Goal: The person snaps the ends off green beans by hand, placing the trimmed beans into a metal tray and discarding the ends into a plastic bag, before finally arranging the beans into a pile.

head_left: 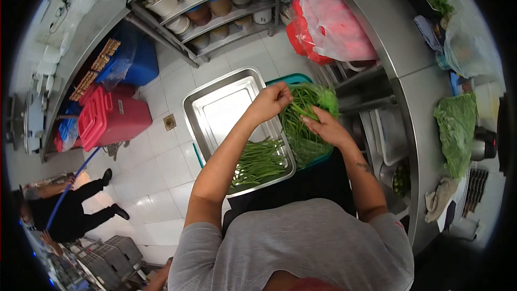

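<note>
My left hand (271, 101) is closed, its fingers curled together above the inner edge of the steel tray (202, 109); whatever it may pinch is too small to make out. In my right hand (327, 127), thumb and fingers close on a few green beans (308, 112). Both hands hover over a teal crate (293, 79) lined with a clear green-tinted plastic bag (327, 98), in which many loose beans lie. Part of the tray, at its near end, carries a layer of green beans (261, 163) laid roughly side by side; my left forearm covers some of them.
Steel counter (396, 37) with shelves and containers (390, 134) runs along my right. Red and white plastic bags (328, 21) stand ahead. A rack of tubs (210, 11) is at the back. Left are a red bin (116, 116) and a person in black (72, 205) holding a blue pole.
</note>
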